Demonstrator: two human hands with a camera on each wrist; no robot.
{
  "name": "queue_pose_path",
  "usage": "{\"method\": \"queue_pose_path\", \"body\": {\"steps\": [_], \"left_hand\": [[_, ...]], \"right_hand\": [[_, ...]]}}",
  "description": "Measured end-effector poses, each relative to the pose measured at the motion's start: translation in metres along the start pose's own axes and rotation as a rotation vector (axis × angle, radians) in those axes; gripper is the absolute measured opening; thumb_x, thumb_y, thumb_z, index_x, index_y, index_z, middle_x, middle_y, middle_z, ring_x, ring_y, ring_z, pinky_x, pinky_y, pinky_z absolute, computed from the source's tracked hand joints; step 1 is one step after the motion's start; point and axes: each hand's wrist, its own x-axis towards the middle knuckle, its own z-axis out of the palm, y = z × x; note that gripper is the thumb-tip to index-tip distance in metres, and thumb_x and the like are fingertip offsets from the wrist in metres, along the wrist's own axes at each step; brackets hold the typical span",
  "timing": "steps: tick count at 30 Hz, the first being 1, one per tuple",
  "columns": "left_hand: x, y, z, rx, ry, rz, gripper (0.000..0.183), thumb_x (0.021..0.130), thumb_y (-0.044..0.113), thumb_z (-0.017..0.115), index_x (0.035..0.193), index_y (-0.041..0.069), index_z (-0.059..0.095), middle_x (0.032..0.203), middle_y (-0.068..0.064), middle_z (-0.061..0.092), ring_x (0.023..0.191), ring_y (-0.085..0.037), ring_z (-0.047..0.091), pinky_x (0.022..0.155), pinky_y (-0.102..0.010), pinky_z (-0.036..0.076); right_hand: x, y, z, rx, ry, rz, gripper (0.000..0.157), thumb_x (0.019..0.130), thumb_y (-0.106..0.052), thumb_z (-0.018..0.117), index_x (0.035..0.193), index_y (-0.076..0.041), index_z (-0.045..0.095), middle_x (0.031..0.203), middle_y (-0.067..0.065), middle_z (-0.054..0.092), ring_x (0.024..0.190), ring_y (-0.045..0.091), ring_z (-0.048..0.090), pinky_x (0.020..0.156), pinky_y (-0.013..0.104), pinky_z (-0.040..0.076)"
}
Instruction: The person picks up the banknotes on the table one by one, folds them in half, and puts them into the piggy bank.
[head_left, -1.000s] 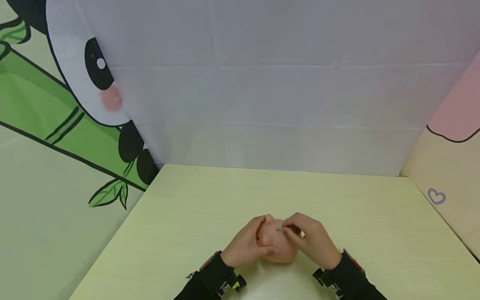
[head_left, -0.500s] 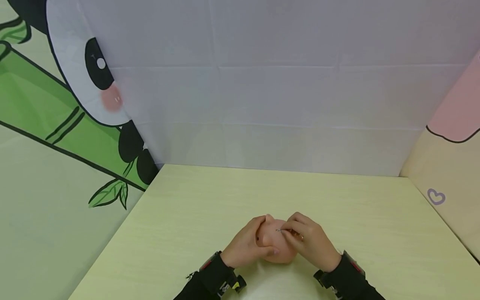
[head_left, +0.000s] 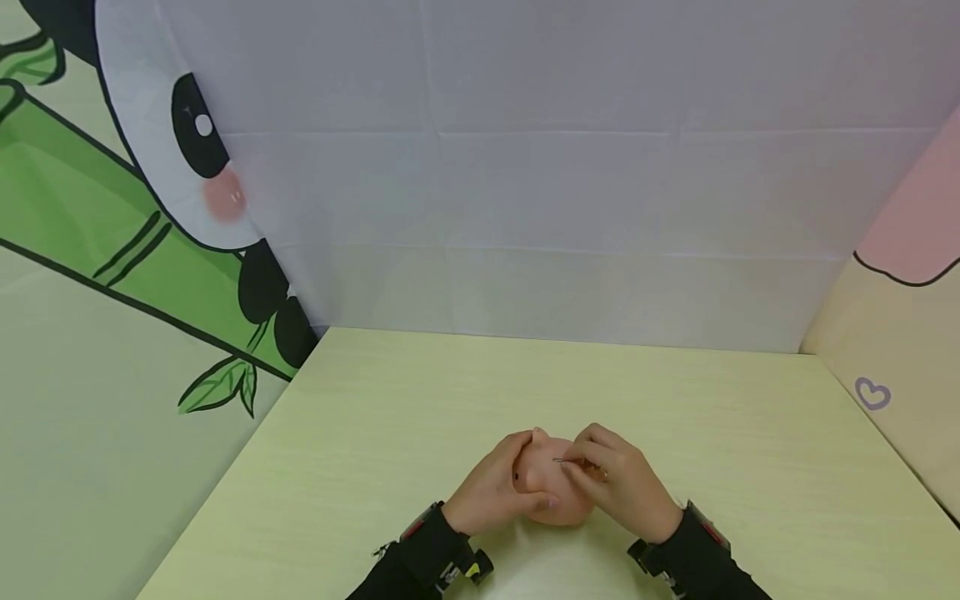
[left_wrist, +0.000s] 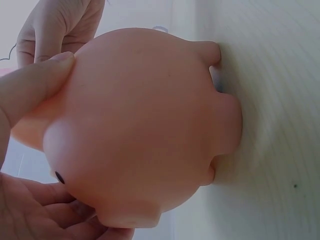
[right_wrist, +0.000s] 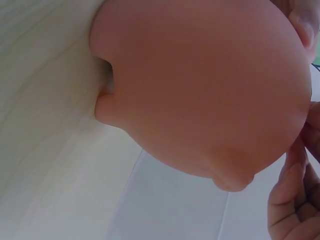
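Observation:
A pink piggy bank [head_left: 551,493] stands on its short legs on the table. My left hand [head_left: 491,490] holds its left side, with the thumb [left_wrist: 40,82] and the fingers spread round opposite sides of the body in the left wrist view. Over the top of the pig, my right hand [head_left: 621,483] pinches a small thin silvery coin [head_left: 558,460], seen almost edge-on. The right fingertips touch or nearly touch the pig's back. In the right wrist view the piggy bank [right_wrist: 200,85] hides much of both hands, and the coin does not show.
The pale wooden table [head_left: 420,383] extends around the hands. A light fabric backdrop [head_left: 555,192] rises behind its far edge. Printed side panels, green bamboo [head_left: 112,208] on the left and a purple heart [head_left: 873,393] on the right, flank it.
My right fingers have shifted their pinch on the coin and come slightly further over it; the coin shows as a thinner sliver. The left hand and piggy bank stay in place.

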Motion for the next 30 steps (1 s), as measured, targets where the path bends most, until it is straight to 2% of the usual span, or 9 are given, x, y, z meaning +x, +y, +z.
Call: {"method": "queue_pose_path", "body": {"steps": [4,6,10,17,21,25,30], "left_hand": [[-0.001,0.001,0.0,-0.001,-0.003,-0.007,0.085,0.086,0.045,0.072,0.151,0.006,0.032,0.149,-0.009,0.043,0.128,-0.023,0.051,0.104,-0.039,0.045],[-0.001,0.001,0.0,-0.005,-0.004,-0.006,0.085,0.087,0.045,0.072,0.151,0.006,0.032,0.15,-0.009,0.042,0.128,-0.023,0.051,0.103,-0.038,0.046],[0.0,0.0,0.0,-0.003,-0.003,0.004,0.084,0.087,0.043,0.073,0.151,0.006,0.032,0.149,-0.009,0.042,0.127,-0.022,0.052,0.101,-0.036,0.047],[0.0,-0.001,0.001,-0.011,-0.01,0.008,0.085,0.087,0.044,0.073,0.151,0.006,0.032,0.149,-0.009,0.043,0.126,-0.021,0.052,0.101,-0.035,0.047],[0.002,0.001,-0.001,-0.002,-0.016,0.018,0.075,0.087,0.043,0.072,0.146,0.01,0.039,0.142,-0.005,0.048,0.122,-0.019,0.053,0.099,-0.033,0.047],[0.001,0.005,-0.007,0.033,0.024,0.017,0.068,0.092,0.039,0.065,0.147,0.01,0.039,0.147,-0.006,0.045,0.133,-0.023,0.047,0.103,-0.04,0.047],[-0.004,0.008,-0.022,0.156,0.17,0.068,0.067,0.098,0.046,0.056,0.154,0.019,0.032,0.159,-0.002,0.033,0.149,-0.024,0.027,0.115,-0.053,0.033]], "right_hand": [[0.0,0.001,0.0,0.009,0.02,-0.034,0.002,0.089,-0.012,0.072,0.089,-0.013,0.072,0.088,-0.004,0.057,0.073,0.003,0.05,0.066,0.008,0.041],[-0.001,0.002,0.0,0.014,0.02,-0.039,0.006,0.093,-0.017,0.069,0.09,-0.013,0.072,0.088,-0.003,0.057,0.073,0.003,0.05,0.066,0.008,0.041],[-0.001,0.002,0.0,0.017,0.014,-0.035,0.006,0.094,-0.018,0.068,0.091,-0.014,0.071,0.089,-0.004,0.057,0.073,0.004,0.05,0.067,0.008,0.041],[-0.002,0.003,0.001,0.009,0.002,-0.001,0.004,0.089,-0.013,0.073,0.086,-0.013,0.07,0.088,-0.004,0.057,0.073,0.003,0.05,0.066,0.009,0.042],[0.001,0.004,-0.001,0.012,-0.012,0.048,0.015,0.083,-0.004,0.077,0.085,-0.016,0.069,0.088,-0.005,0.056,0.073,0.003,0.05,0.064,0.011,0.043],[0.006,0.009,-0.006,-0.022,0.015,0.062,0.019,0.081,0.0,0.076,0.087,-0.017,0.069,0.089,-0.006,0.058,0.076,0.006,0.052,0.067,0.015,0.045],[0.012,0.021,-0.019,-0.148,0.108,0.062,0.021,0.081,0.002,0.075,0.096,-0.012,0.07,0.093,-0.003,0.064,0.083,0.012,0.058,0.075,0.017,0.046]]}}
